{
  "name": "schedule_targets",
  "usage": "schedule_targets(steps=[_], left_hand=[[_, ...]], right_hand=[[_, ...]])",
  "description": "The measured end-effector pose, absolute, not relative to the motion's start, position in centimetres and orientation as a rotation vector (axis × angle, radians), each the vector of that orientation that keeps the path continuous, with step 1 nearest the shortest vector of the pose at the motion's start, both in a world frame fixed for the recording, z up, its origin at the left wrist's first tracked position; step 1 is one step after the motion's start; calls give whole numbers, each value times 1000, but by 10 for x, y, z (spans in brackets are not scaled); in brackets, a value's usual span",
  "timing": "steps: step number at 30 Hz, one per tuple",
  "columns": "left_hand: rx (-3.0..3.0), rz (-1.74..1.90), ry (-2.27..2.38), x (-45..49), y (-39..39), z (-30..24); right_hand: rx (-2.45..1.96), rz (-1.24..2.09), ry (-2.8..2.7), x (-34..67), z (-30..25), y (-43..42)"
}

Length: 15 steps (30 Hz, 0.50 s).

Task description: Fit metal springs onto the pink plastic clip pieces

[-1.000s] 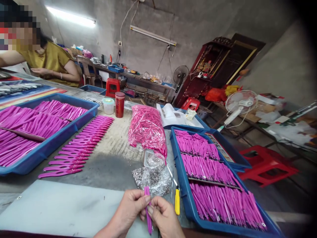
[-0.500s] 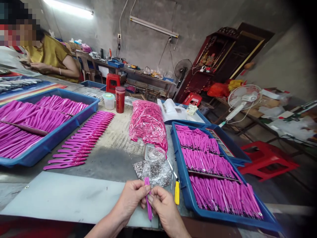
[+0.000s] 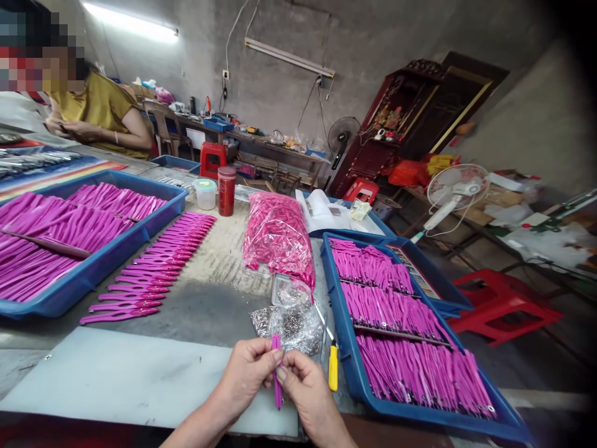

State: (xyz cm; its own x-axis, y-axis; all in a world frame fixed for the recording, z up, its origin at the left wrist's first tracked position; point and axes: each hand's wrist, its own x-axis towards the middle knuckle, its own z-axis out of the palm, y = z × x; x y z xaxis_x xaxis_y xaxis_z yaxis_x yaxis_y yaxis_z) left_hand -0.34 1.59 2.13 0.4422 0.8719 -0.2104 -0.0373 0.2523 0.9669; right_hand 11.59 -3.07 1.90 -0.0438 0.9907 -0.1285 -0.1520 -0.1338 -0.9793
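Observation:
My left hand (image 3: 252,368) and my right hand (image 3: 305,386) meet at the front of the table, fingers closed. Between them, nearly upright, is a slim purple two-part piece (image 3: 277,342), pinched by both thumbs and fingertips. Its exact kind is not clear, and its middle is hidden by my fingers. Just beyond my hands lie clear plastic bags of small metal parts (image 3: 293,323). A yellow-handled screwdriver (image 3: 333,367) lies to the right of my right hand. Beneath my forearms is a pale flat sheet (image 3: 140,373).
Blue trays of purple pieces stand left (image 3: 149,233) and right (image 3: 347,367). A row of purple pieces (image 3: 158,267) lies beside the left tray. Behind are a bag of pink parts (image 3: 278,233), a red bottle (image 3: 226,193) and a lidded tub (image 3: 205,194). A co-worker (image 3: 102,112) sits far left.
The purple piece has turned slightly more upright between my fingers. Both hands stay almost in place, and the view has tilted a little.

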Motion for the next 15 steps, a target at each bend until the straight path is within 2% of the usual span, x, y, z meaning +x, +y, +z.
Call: schedule_targets(steps=[7,15], left_hand=[[1543,927,898,-10,29,26],[1820,959,806,-12,35,26]], right_hand=[[-1340,1146,-1289,121,9,-21],[-1370,976,-1453,122,11,-17]])
